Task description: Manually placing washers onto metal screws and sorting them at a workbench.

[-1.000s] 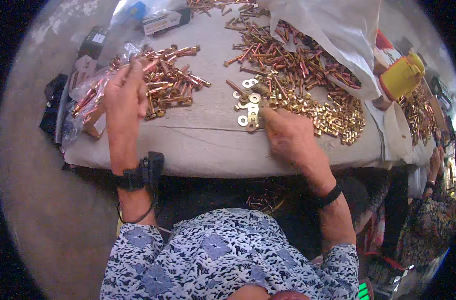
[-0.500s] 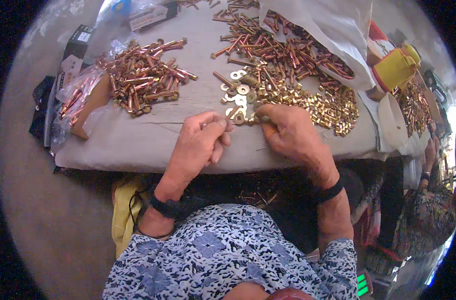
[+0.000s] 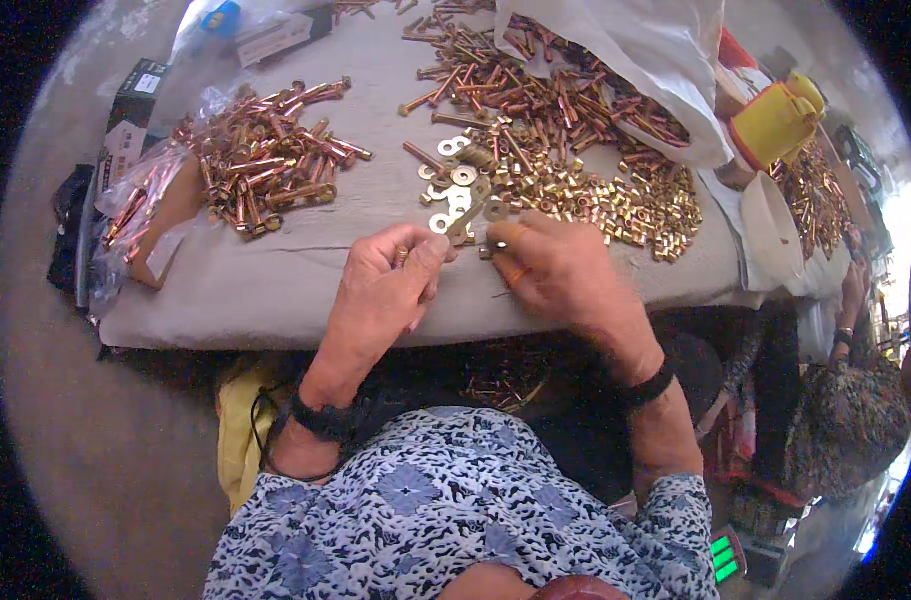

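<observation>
Head cam, going left to right. Way over at my 10 o'clock sits the pile of copper-coloured bolts (image 3: 265, 160), half spilling out of a clear plastic bag (image 3: 135, 215) on the grey cloth-covered table (image 3: 275, 290), well apart from where I'm working.

My left hand (image 3: 390, 285) is curled in tight, fingertips (image 3: 430, 250) pinched on a bolt (image 3: 462, 222). Its long axis runs from about 7 o'clock at my fingers up toward 1 o'clock, with the far end tipped into the scatter of flat washers (image 3: 453, 190) at my 12 o'clock.

Just past that, my right hand (image 3: 560, 275) is nearly touching the left, thumb and forefinger closed narrow on a small brass-coloured piece (image 3: 491, 250). Could be a nut, honestly too small to tell. It sits right at the bolt's near end, so the two parts are pretty much lined up between my fingertips.

The heap of brass nuts (image 3: 615, 205) is at my 1 o'clock, just beyond the right knuckles, so the right hand is clearly the nearer one for those. Further right, a yellow plastic cup (image 3: 775, 120) lies tilted at about 2 o'clock.
</observation>
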Demonstrator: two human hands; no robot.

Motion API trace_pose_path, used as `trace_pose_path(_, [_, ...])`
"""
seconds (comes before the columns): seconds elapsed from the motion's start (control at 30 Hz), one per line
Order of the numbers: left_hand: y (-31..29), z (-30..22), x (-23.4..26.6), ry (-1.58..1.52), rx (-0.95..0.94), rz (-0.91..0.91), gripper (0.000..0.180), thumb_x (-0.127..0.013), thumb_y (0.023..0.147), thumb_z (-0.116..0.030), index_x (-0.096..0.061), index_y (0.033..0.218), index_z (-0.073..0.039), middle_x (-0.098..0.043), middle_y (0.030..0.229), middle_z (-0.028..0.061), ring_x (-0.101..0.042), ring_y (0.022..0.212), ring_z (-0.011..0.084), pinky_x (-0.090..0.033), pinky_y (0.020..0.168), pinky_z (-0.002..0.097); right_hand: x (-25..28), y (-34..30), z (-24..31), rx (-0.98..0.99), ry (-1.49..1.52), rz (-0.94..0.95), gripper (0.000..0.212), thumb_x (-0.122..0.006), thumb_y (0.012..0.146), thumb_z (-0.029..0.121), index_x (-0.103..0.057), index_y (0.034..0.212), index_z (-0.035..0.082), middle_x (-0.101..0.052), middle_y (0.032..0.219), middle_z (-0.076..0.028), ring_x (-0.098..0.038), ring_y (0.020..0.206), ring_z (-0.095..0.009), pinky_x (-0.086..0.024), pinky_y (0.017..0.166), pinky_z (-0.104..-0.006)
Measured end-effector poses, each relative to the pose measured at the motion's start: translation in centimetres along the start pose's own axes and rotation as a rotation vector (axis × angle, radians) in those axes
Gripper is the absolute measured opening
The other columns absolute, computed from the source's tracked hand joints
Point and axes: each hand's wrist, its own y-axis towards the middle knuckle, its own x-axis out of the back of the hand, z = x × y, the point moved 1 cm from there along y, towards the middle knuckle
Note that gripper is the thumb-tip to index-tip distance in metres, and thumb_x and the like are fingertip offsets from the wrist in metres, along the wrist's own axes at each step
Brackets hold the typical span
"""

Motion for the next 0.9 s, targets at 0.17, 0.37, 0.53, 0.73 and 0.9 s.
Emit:
trace_pose_path(0.17, [-0.2,-0.2,-1.3,0.058,0.003,-0.039,0.018,-0.053,0.087,-0.018,-0.057,0.085,-0.001,-0.047,0.056,-0.0023,-0.039,0.04,0.0026,-0.029,0.035,0.0192,-2.3,-0.1,-1.0,-0.045,-0.129,-0.05,0.011,-0.056,0.073,0.012,-0.05,0.081,0.008,-0.054,0.071,-0.012,-0.057,0.061,-0.032,-0.046,0.05,-0.041])
trace_pose_path(0.37, [-0.6,-0.2,-1.8,0.084,0.038,0.04,0.018,-0.053,0.087,-0.018,-0.057,0.085,-0.001,-0.047,0.056,-0.0032,-0.039,0.041,0.0025,-0.029,0.035,0.0187,-2.4,0.2,-1.0,-0.185,-0.128,-0.139,0.01,-0.053,0.081,0.016,-0.05,0.082,0.007,-0.058,0.067,-0.014,-0.06,0.061,-0.032,-0.046,0.049,-0.0421])
trace_pose_path(0.53, [-0.4,0.3,-2.2,0.175,-0.012,-0.002,0.018,-0.053,0.087,-0.018,-0.057,0.082,-0.001,-0.046,0.055,-0.0031,-0.04,0.044,0.003,-0.031,0.038,0.0202,-2.0,-0.3,-0.8,-0.262,0.033,-0.286,0.013,-0.055,0.084,0.017,-0.053,0.083,0.004,-0.058,0.062,-0.016,-0.06,0.058,-0.031,-0.046,0.049,-0.0398])
trace_pose_path(0.73, [-0.1,1.5,-2.1,0.331,-0.1,-0.084,0.019,-0.053,0.086,-0.018,-0.058,0.08,-0.001,-0.046,0.054,-0.0027,-0.04,0.046,0.0038,-0.032,0.039,0.0215,-1.0,-1.2,0.2,-0.394,0.446,-0.287,0.015,-0.059,0.082,0.013,-0.059,0.092,0.003,-0.06,0.067,-0.017,-0.06,0.057,-0.03,-0.047,0.05,-0.0357])
trace_pose_path(0.9, [-0.6,0.2,-2.8,0.134,0.062,-0.004,0.022,-0.052,0.087,-0.019,-0.057,0.079,0.0,-0.046,0.055,-0.0017,-0.038,0.041,0.0039,-0.029,0.035,0.0204,-1.2,-1.6,0.3,-0.112,0.223,-0.364,0.016,-0.061,0.076,0.008,-0.06,0.092,0.003,-0.06,0.069,-0.014,-0.06,0.059,-0.026,-0.048,0.051,-0.0335])
